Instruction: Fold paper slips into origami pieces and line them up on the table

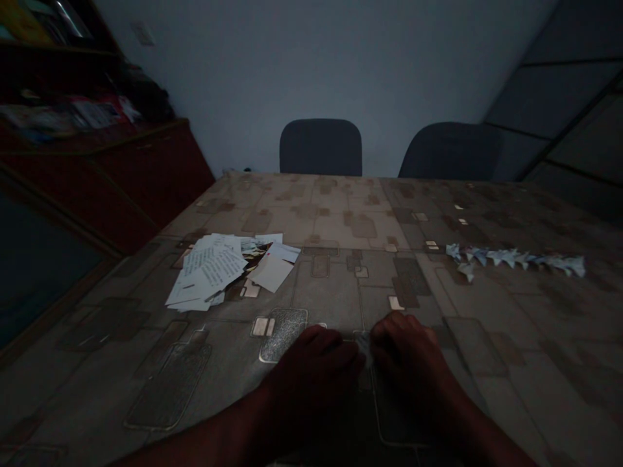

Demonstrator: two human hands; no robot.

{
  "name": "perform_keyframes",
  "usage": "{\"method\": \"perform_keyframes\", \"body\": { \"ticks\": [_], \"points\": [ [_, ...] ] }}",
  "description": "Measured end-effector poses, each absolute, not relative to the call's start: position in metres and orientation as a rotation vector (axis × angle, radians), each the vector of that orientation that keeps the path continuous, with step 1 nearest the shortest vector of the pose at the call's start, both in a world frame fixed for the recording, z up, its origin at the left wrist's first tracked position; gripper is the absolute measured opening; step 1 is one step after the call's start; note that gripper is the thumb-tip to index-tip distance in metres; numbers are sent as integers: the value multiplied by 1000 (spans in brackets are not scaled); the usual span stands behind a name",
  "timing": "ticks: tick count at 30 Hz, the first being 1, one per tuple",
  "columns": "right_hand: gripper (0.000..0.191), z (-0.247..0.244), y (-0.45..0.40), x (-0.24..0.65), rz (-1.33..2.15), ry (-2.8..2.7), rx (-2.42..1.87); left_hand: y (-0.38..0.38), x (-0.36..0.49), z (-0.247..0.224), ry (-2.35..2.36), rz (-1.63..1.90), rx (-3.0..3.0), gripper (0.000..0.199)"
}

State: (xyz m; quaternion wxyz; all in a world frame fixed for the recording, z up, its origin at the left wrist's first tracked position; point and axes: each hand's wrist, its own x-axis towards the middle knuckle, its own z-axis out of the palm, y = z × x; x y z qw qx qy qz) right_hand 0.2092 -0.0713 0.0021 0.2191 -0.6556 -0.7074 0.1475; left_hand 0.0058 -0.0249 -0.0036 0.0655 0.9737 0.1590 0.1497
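Observation:
My left hand (318, 363) and my right hand (406, 353) are close together above the near part of the table. Both have their fingers closed around a small pale piece of folded paper (363, 347), which shows only in the narrow gap between them; the fingers hide most of it. To the left lies a loose pile of paper slips (209, 269), several with printed text. A row of small folded paper pieces (511, 258) stretches across the right side, with one more folded piece (466, 270) just in front of it.
A patterned cloth covers the table (331, 207). Two dark chairs, one at the middle (320, 148) and one at the right (445, 150), stand behind its far edge. At the left is a reddish cabinet (156, 168) with cluttered shelves. The room is dim.

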Motion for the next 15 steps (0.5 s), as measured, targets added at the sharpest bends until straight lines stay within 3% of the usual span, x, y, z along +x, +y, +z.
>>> {"method": "perform_keyframes", "body": {
  "ticks": [15],
  "points": [
    [14,2,-72,205,460,-1878,-1879,-28,9,-3,502,454,2957,16]
  ]
}}
